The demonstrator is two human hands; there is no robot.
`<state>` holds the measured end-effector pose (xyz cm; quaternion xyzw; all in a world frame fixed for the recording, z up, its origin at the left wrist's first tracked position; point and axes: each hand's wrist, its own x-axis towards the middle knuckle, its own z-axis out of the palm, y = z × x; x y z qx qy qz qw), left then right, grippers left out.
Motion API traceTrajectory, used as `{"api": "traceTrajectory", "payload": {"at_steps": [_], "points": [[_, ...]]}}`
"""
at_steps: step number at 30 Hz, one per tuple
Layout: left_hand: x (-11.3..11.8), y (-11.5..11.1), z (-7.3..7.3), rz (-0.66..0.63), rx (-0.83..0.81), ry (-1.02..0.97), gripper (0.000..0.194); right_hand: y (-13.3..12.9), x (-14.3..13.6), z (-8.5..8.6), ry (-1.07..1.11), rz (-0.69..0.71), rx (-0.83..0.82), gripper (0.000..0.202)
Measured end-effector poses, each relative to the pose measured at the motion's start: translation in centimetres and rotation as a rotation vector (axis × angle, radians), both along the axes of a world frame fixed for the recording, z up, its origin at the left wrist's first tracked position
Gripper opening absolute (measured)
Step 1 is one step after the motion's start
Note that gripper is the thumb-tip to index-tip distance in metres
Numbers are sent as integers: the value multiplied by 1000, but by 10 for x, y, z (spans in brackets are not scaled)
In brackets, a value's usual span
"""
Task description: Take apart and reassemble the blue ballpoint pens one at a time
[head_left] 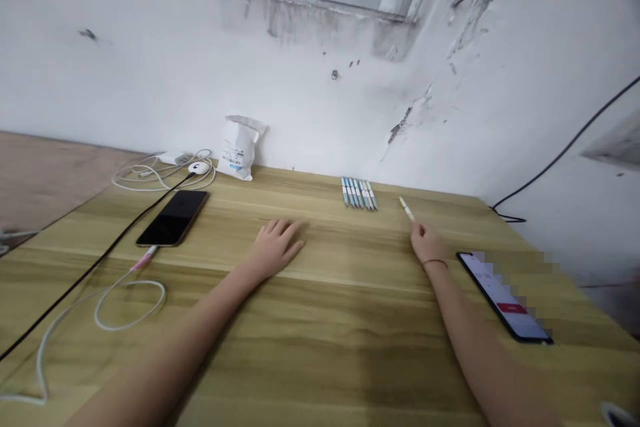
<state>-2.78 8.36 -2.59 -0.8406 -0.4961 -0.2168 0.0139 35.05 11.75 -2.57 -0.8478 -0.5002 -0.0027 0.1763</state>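
My right hand is closed around the lower end of a slim pen, whose pale upper part sticks out toward the wall. To its left, several blue-and-white pens lie side by side in a row near the back of the table. My left hand rests flat on the wood with its fingers spread, holding nothing. It lies between the black phone and the row of pens, apart from both.
On the left, a black phone is plugged into a white cable. Behind it sit a white charger and a white packet. A lit phone lies right of my right forearm. The wooden table meets the wall.
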Motion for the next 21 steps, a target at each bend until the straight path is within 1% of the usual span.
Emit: {"api": "traceTrajectory", "payload": {"at_steps": [4,5,8,12,15,18,21], "points": [[0,0,-1,1,13,5,34,5,-12,-2,-163,137,-111,53],[0,0,-1,3,18,6,33,7,-16,-2,-186,170,-131,54],[0,0,-2,5,30,3,32,18,-28,0,-194,206,-155,57],[0,-1,-3,6,37,3,31,37,-37,3,-170,225,-177,60],[0,-1,-4,11,50,3,29,44,-44,6,-147,229,-186,61],[-1,-2,-4,16,66,-13,26,40,-50,9,-135,220,-183,64],[-2,-5,0,69,96,-25,22,29,-55,12,-133,199,-176,62]]}}
